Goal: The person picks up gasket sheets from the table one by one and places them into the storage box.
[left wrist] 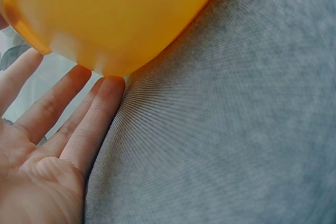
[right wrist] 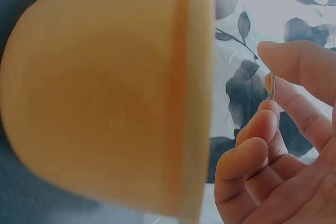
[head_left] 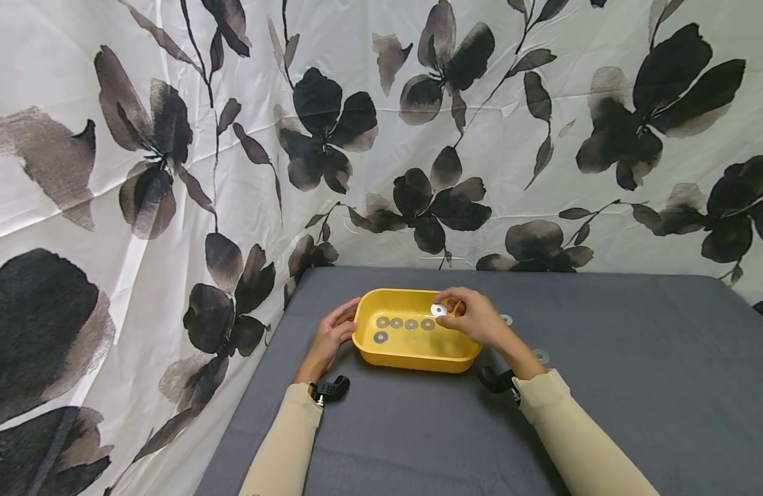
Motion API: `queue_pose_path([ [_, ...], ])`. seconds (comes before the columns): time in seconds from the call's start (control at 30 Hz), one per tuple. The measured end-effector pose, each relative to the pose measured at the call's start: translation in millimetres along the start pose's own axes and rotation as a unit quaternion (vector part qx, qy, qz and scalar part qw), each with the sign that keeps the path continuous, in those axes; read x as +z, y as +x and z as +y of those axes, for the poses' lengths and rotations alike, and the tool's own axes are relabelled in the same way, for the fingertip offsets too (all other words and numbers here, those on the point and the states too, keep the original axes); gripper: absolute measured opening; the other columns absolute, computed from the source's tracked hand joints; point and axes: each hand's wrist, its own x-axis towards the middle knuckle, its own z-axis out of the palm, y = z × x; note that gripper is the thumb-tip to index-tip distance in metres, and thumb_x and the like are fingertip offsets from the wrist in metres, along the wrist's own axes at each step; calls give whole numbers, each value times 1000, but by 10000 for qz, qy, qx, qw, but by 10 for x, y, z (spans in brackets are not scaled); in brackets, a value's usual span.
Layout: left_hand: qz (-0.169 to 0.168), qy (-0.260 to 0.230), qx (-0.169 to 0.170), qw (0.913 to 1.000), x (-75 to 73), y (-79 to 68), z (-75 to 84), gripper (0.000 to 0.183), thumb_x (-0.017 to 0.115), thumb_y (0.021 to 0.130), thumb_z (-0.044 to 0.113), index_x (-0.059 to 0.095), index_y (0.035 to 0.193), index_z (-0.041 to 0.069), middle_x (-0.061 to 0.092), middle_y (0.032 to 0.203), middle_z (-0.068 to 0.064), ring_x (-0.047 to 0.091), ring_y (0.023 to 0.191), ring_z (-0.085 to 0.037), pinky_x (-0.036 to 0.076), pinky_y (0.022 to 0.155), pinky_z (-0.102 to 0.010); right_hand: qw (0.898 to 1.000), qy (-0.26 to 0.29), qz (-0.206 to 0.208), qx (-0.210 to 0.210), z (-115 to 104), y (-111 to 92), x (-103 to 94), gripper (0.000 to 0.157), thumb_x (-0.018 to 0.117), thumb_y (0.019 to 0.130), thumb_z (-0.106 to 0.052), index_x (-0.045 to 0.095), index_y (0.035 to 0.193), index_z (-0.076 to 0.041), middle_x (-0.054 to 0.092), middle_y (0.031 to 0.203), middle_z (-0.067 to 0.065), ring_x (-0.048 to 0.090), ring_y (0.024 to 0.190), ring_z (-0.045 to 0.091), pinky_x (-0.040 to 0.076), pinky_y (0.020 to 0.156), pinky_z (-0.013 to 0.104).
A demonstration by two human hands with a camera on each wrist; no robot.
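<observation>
A yellow plastic tray (head_left: pixel 419 359) stands on the grey table, with several flat metal washers (head_left: pixel 411 324) lying on its floor. Along the tray's left end my left hand (head_left: pixel 333 337) rests with fairly straight fingers; in the left wrist view the fingertips (left wrist: pixel 113 85) touch the outer wall. Over the tray's right part, my right hand (head_left: pixel 471 318) pinches a shiny washer (head_left: pixel 439 310) between thumb and fingers. That washer appears edge-on (right wrist: pixel 272 86) in the right wrist view, above the rim. The right hand's other fingers are bent.
Two more washers, one farther back (head_left: pixel 507 319) and one nearer (head_left: pixel 540 356), lie on the grey cloth (head_left: pixel 635 372) right of the tray, partly behind the right arm. A white curtain (head_left: pixel 369 248) with dark flowers hangs behind and left of the table.
</observation>
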Motion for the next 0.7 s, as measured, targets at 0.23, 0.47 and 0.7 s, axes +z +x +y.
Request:
queue_pose_path([
  [0.23,-60,-23,-31,10000,0,-2,26,57,59,95,4,52,150,14,55,147,-23,56,132,-41,57,86,-25,10000,26,-36,-82,-53,65,112,28,80,87,-12,73,114,-13,60,93,11,50,70,23,37,56,25],
  [0.47,-34,-26,-95,9999,2,-5,35,57,60,95,5,52,150,15,55,148,-22,55,132,-40,57,86,-26,9998,141,-28,-115,-88,102,215,29,83,84,-13,74,112,-12,61,91,7,50,69,19,41,61,27],
  [0.7,-8,-34,-97,9999,11,9,22,58,61,94,5,53,150,14,55,148,-23,57,131,-39,57,85,-24,9994,286,-84,-184,-109,162,298,28,80,85,-9,73,112,-7,59,88,8,49,68,18,40,60,25],
])
